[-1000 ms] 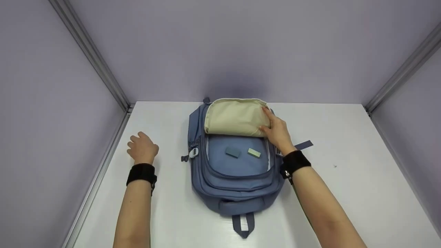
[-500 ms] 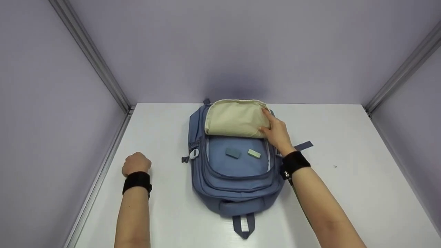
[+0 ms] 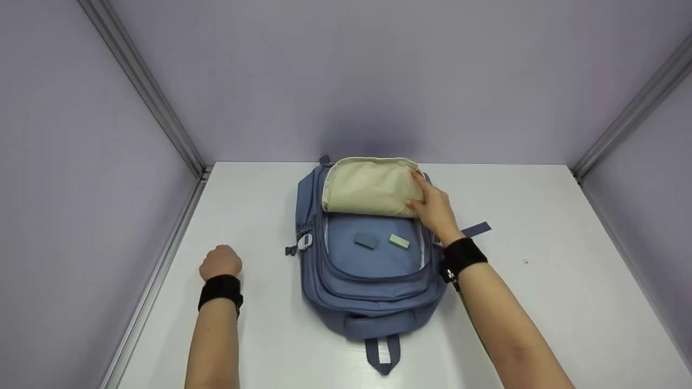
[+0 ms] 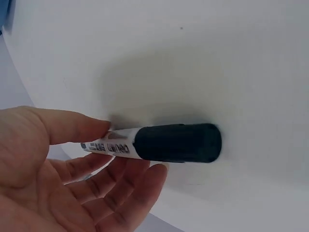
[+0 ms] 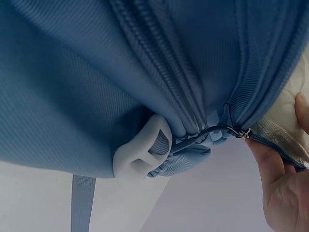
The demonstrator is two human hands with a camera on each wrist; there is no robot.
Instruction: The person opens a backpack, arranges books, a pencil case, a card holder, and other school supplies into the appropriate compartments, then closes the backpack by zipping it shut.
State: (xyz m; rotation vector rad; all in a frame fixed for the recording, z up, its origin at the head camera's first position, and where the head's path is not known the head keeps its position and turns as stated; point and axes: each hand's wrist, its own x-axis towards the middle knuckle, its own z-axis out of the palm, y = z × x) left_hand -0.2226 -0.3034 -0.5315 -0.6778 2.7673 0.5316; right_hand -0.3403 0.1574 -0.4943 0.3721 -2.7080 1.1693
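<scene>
In the left wrist view my left hand grips a marker with a white barrel and a dark cap, thumb above and fingers below. In the head view that hand is left of the backpack, its back hiding the marker. A blue backpack lies with its front pocket unzipped. My right hand holds the pocket flap folded back, cream lining up, thumb on the lining and fingers at the zipper edge. Inside the pocket lie a dark teal block and a pale green block.
The backpack lies on a white table with grey-lilac panels behind and at both sides. A white buckle hangs at the bag's side. Straps stick out at the right and front.
My left hand has drawn back toward me from farther up the table, and its spread fingers are now hidden in the head view. The right hand and flap have stayed put.
</scene>
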